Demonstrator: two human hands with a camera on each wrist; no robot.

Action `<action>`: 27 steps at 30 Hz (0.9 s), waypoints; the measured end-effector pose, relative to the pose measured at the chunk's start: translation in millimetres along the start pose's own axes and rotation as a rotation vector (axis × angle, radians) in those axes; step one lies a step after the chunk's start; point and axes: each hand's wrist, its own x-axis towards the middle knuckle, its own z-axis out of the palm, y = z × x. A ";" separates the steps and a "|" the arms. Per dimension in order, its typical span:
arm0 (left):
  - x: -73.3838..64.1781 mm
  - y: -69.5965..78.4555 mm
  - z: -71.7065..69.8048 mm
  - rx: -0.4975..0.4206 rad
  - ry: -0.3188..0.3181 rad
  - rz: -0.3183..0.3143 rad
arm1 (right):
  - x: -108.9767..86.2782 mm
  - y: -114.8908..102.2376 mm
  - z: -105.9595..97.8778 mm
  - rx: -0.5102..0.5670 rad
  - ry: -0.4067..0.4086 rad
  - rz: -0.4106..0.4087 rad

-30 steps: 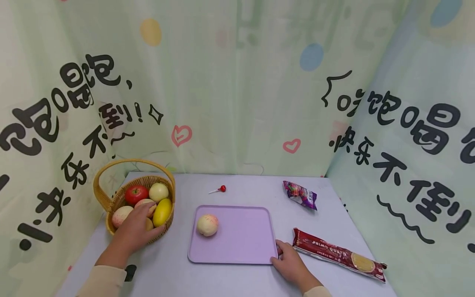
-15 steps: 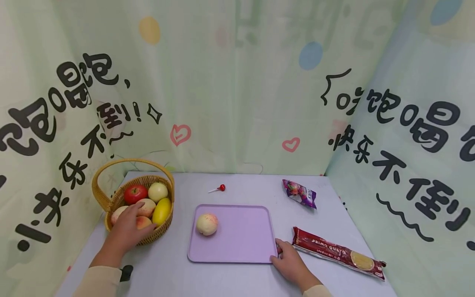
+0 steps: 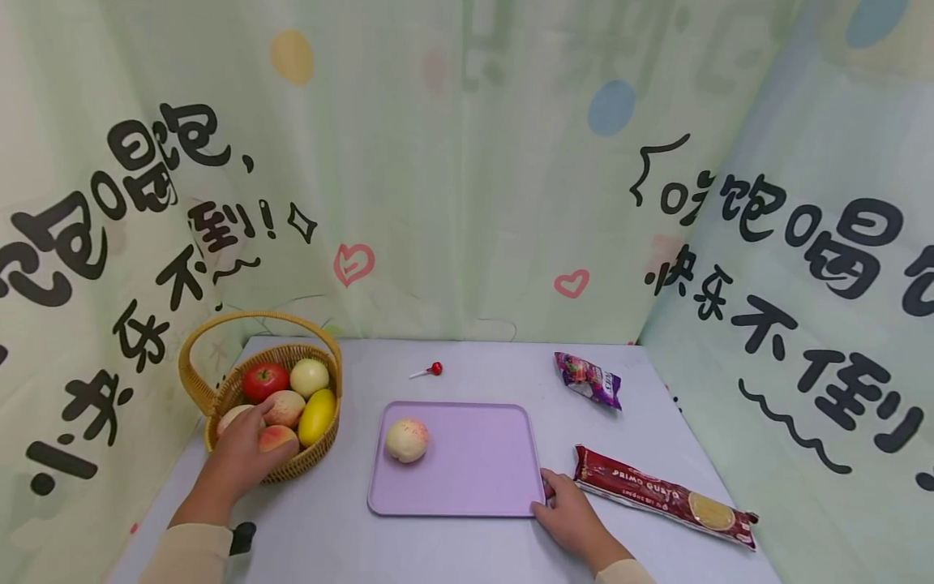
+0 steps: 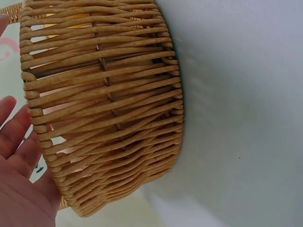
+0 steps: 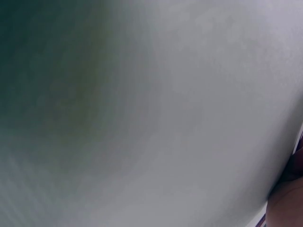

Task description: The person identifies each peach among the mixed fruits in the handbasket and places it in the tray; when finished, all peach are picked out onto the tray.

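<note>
My left hand (image 3: 237, 458) reaches over the near left rim of a wicker basket (image 3: 295, 469), fingers spread above the fruit. Close to its fingertips lie several peaches (image 3: 284, 408), one partly covered by the hand. In the left wrist view the hand (image 4: 21, 175) shows loosely bent fingers at the rim of the woven basket wall (image 4: 104, 104). On a purple tray (image 3: 474, 466) sits a single pale peach (image 3: 406, 440), toward the left side. My right hand (image 3: 569, 515) grips the tray's near right corner; only a sliver of it appears in the right wrist view.
The basket also holds a red tomato-like fruit (image 3: 265, 381), a pale round fruit (image 3: 310, 376) and a yellow oval fruit (image 3: 317, 418). Behind the tray lies a red lollipop (image 3: 436, 369). To the right are a purple snack bag (image 3: 588, 380) and a long red spaghetti packet (image 3: 664, 496).
My left hand has drawn back leftward and toward me over the basket, uncovering the middle peach and a nearer one. The right hand keeps its place at the tray corner.
</note>
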 end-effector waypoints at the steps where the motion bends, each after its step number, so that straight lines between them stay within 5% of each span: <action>1: -0.6 -0.7 0.0 -0.001 0.001 0.000 | 0.0 0.0 0.1 -0.001 -0.004 -0.001; 11: -1.5 -5.8 1.1 0.029 0.009 0.026 | -1.4 -3.9 -2.1 -0.005 0.006 -0.009; 27: 7.8 -7.2 -0.7 0.088 -0.073 0.001 | 2.0 3.9 0.0 0.014 0.003 -0.002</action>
